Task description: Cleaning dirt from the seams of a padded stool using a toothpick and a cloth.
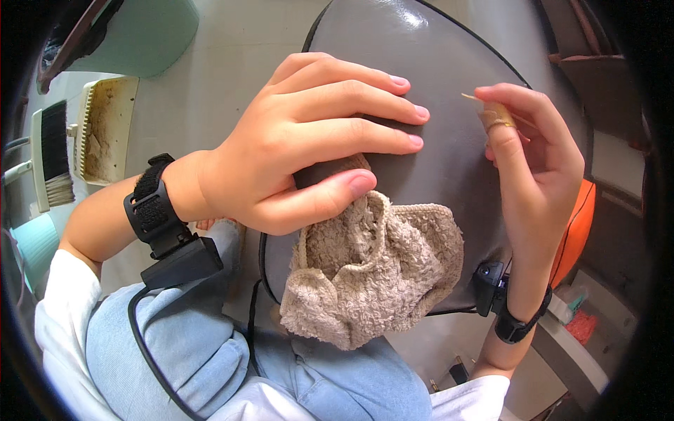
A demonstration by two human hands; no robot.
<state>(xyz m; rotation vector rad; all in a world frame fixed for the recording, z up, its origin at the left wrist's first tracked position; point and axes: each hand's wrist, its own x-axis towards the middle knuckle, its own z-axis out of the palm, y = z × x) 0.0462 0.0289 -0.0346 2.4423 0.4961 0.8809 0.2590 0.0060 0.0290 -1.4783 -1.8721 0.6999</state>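
My left hand (302,137) stretches over the grey padded seat (449,161), fingers extended and slightly apart. Its thumb lies across the upper edge of a crumpled beige terry cloth (393,281), and part of the cloth goes under the palm. Whether the thumb presses on it I cannot tell. To the right, my right hand (537,151) is raised over the seat, thumb and fingers pinched around a thin pale stick (472,97) whose tip pokes out to the left. A shiny brownish-yellow wrap or piece (498,116) covers the thumb tip; its kind is unclear.
At the left are a pale green bin (151,42), a dirty dustpan (109,130) and a black-bristled brush (55,144). An orange object (577,228) sits beyond my right forearm. Beside it a shelf (569,358) holds small items. A black cable (144,344) crosses my leg.
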